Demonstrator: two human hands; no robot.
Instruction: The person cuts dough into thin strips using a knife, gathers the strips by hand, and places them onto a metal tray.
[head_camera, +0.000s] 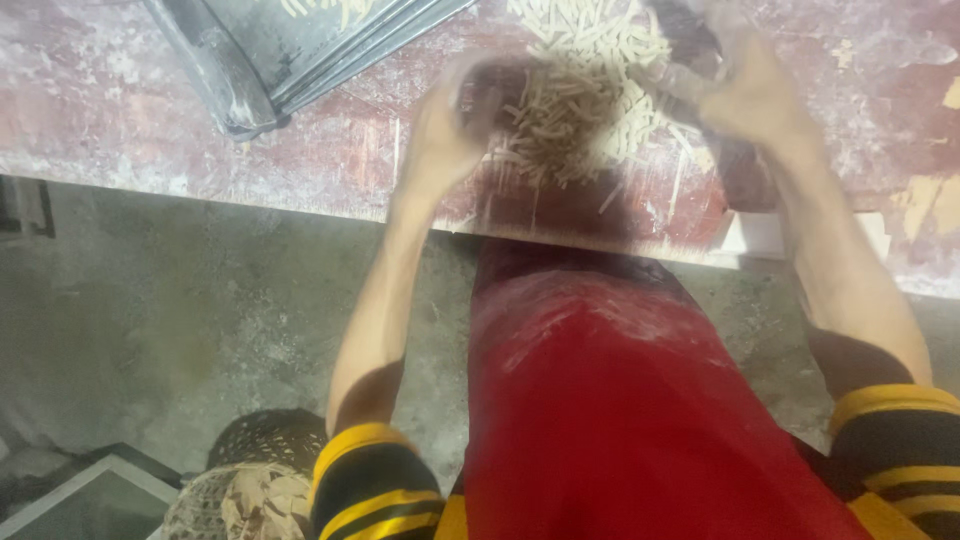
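1. Left hand (440, 135) and right hand (745, 95) cupped half-open around a heap of short pale dough sticks (585, 85) on the floury red-brown table (880, 90); blurred, grip unclear
2. Heap sits near the table's front edge
3. Risk: sticks spilling onto the grey concrete floor (180, 300)
4. Stacked grey metal trays (290, 45) lie left of the heap

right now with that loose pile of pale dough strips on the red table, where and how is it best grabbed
Probably by its two outer flanks, scooped inward from both sides. The dough strips lie as a loose heap, so no single piece gives a hold. The left hand and right hand already cup opposite sides on the table; the blur hides the fingers' exact contact.
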